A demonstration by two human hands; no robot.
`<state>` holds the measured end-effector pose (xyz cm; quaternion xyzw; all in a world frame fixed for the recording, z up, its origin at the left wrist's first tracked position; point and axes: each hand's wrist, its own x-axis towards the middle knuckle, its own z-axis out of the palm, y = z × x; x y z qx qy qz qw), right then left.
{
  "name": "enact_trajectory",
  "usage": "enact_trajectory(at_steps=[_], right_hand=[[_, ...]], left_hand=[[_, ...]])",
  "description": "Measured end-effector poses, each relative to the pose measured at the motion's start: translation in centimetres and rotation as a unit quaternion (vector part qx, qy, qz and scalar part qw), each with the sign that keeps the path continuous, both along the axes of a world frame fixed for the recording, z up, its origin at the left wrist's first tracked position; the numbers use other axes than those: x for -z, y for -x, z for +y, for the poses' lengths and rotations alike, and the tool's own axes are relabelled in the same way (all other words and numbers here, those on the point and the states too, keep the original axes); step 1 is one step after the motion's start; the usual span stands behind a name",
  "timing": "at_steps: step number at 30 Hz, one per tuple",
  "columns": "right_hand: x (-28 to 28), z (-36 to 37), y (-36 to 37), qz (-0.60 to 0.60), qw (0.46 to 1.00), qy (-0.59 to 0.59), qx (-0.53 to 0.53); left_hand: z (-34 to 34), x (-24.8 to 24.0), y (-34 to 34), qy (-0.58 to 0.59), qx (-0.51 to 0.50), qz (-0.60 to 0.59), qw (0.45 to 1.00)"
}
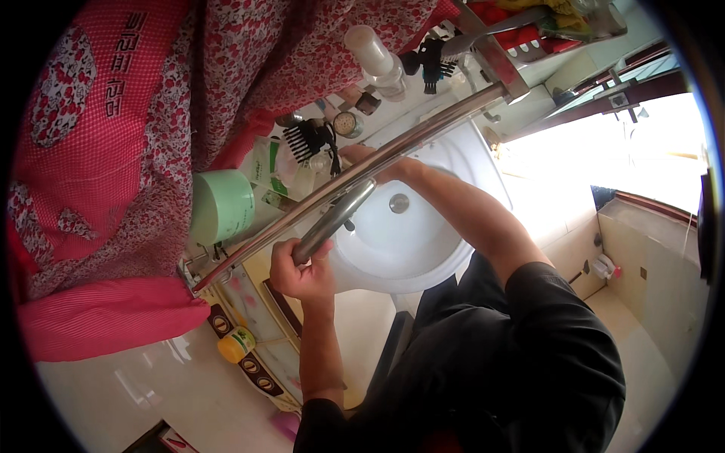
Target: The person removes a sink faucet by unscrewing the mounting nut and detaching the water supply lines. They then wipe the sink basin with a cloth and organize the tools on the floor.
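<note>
The left hand (300, 278) grasps the lower end of 1 grey tube (336, 220), which slants over the white basin (411, 245). Its upper end stops just short of the right hand (390, 173), partly hidden by the metal rail (445, 123); I cannot tell its grip. Beyond lie 2 black combs (300, 141).

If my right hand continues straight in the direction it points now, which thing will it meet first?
Probably the black comb-like piece, just left of the right hand. The metal rail partly hides that hand and depth is unclear, so it might pass above it.
</note>
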<state>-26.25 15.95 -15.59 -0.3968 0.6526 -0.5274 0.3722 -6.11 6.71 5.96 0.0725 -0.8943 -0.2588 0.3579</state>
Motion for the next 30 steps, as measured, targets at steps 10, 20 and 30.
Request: enact_trajectory(at_steps=[10,20,30], right_hand=[[-5.0,1.0,-1.0,-0.054,0.998,-0.007,0.034],[-4.2,1.1,-1.4,-0.07,0.997,-0.016,0.042],[-0.5,1.0,-1.1,0.029,0.993,0.098,0.06]], left_hand=[[-1.5,0.8,-0.6,-0.096,-0.044,0.068,0.992],[0.8,-0.8,0.7,-0.127,-0.061,0.062,0.988],[5.0,-1.5,3.2,-0.195,-0.112,0.043,0.973]])
